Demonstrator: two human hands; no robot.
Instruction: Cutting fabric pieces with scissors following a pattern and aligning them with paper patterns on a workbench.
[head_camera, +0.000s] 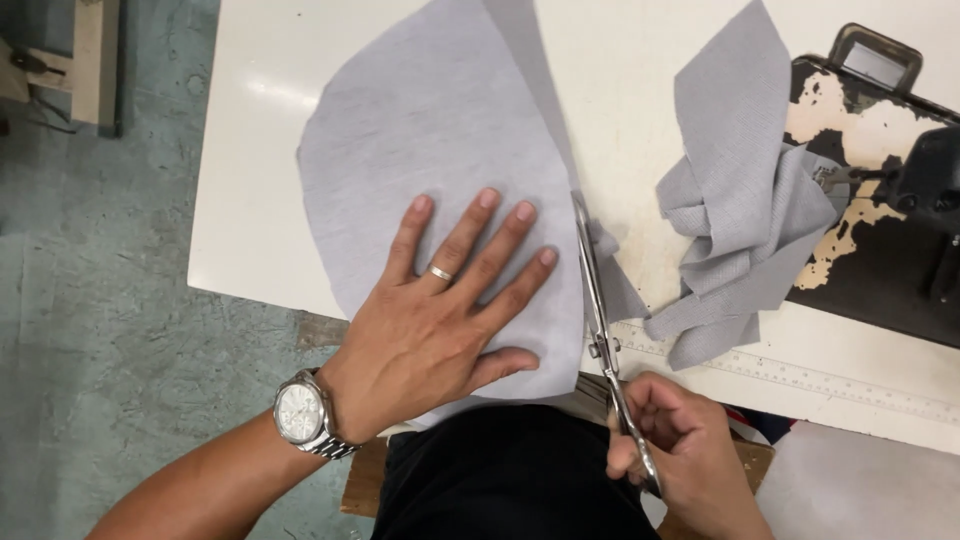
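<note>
White worktable (270, 200) over green-grey floor | flat grey curved fabric piece (440, 130) lies on it | left hand (440, 310) on fabric, fingers spread flat, gripping nothing | right hand (680, 450) curled round steel scissors (598, 300), blades along fabric's right edge | crumpled grey offcuts (740, 200) right of fabric.

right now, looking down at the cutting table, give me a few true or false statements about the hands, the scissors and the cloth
1. The left hand lies flat on the grey fabric piece. True.
2. The right hand holds a pencil. False: it grips the scissors.
3. The scissors run along the fabric piece's right edge. True.
4. The wristwatch is on the right wrist. False: it is on the left wrist.
5. The crumpled grey scraps lie left of the flat piece. False: they lie to its right.
</note>
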